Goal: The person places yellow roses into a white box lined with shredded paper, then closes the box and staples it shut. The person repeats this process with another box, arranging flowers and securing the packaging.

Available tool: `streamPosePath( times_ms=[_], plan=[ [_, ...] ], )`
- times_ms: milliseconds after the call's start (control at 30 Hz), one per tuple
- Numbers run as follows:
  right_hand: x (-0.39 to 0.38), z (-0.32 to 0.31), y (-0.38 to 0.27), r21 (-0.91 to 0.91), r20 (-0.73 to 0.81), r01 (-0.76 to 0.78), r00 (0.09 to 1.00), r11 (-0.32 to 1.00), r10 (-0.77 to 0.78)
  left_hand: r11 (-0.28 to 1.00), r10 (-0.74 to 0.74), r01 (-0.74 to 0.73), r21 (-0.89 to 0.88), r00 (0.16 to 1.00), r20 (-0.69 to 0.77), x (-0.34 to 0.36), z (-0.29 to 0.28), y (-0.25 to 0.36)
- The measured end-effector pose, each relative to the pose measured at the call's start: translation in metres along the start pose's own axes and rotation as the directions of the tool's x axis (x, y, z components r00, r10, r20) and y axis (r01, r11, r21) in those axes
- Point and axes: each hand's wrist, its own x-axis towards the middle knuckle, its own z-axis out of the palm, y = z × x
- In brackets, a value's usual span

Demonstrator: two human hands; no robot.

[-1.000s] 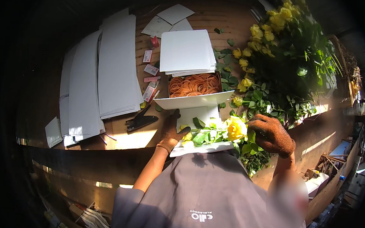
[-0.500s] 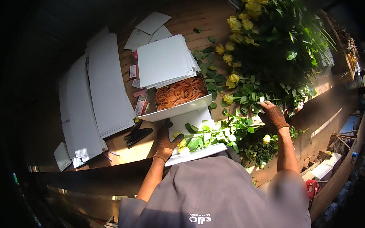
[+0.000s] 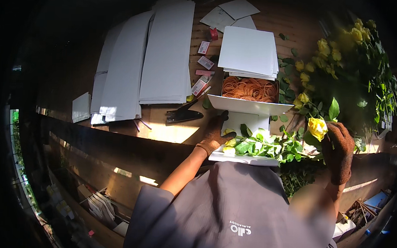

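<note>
My right hand (image 3: pixel 338 152), in a brown glove, is closed on a yellow rose (image 3: pixel 317 128) with its bloom up and some green leaves around it. My left hand (image 3: pixel 215 132), gloved alike, has thumb and fingers spread at the left side of a folded white cardboard sheet (image 3: pixel 243 159). Its thumb lies by the yellow rose heads (image 3: pixel 229 145) on that sheet. Leafy stems (image 3: pixel 259 146) of those roses stretch right across the sheet. Behind it stands a raised white flap (image 3: pixel 250 105).
A box of orange rubber bands (image 3: pixel 248 88) sits behind the flap, partly under stacked white sheets (image 3: pixel 248 51). A black stapler (image 3: pixel 184 115) and small boxes (image 3: pixel 200 84) lie left of it. Large cardboard stacks (image 3: pixel 168 56) lie farther left; more yellow roses (image 3: pixel 357 33) are heaped right.
My right hand has drawn a yellow rose away from the heap and holds it up. My left hand stays by the laid rose heads. The view has turned, so the table appears shifted.
</note>
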Motion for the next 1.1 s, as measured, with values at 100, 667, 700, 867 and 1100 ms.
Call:
streamPosePath(
  times_ms=[100, 667, 700, 867, 1100],
  plan=[
    [0.016, 0.051, -0.041, 0.375, 0.302, 0.072, 0.933, 0.924, -0.195, 1.000, -0.019, 0.019, 0.003, 1.000, 0.012, 0.001, -0.001, -0.001],
    [-0.006, 0.217, -0.023, 0.273, 0.542, 0.314, 0.730, 0.909, -0.415, 0.996, 0.042, -0.046, 0.073, 0.998, 0.057, 0.000, -0.010, 0.005],
    [-0.012, 0.221, -0.020, 0.257, 0.581, 0.381, 0.673, 0.888, -0.457, 0.996, 0.038, -0.043, 0.072, 0.996, 0.077, 0.005, -0.013, 0.010],
    [-0.023, 0.249, -0.013, 0.184, 0.501, 0.526, 0.677, 0.830, -0.540, 0.995, -0.041, 0.027, 0.091, 0.987, 0.154, 0.014, -0.026, 0.023],
    [-0.029, 0.256, -0.008, 0.181, 0.418, 0.544, 0.711, 0.819, -0.565, 0.989, 0.066, -0.080, 0.120, 0.991, 0.115, 0.015, -0.020, 0.021]
  ],
)
